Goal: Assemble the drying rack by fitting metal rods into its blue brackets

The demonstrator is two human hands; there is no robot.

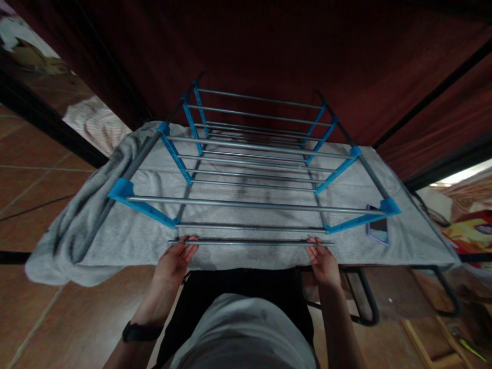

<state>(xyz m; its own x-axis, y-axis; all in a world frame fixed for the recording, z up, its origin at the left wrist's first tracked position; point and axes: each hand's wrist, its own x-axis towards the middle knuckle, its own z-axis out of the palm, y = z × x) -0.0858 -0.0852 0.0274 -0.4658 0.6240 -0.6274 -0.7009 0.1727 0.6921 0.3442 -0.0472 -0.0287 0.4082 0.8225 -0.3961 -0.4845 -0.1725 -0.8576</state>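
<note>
A loose grey metal rod (249,243) lies crosswise near the front edge of a cloth-covered table. At its left end my left hand (175,261) has its fingers round the rod, palm turned up. My right hand (323,261) holds the right end in the same way. Just beyond stands a rack of grey tubes joined by blue plastic brackets (149,209), its long bars running left to right. The nearest upper bar (253,204) spans two blue corner pieces. Neither hand touches the rack.
A grey blanket (142,241) covers the table and bunches up at the left. On it, at the right, lies a phone (378,230). Dark red fabric (253,46) hangs behind the rack. Black metal tubing (367,302) stands below the table at the right.
</note>
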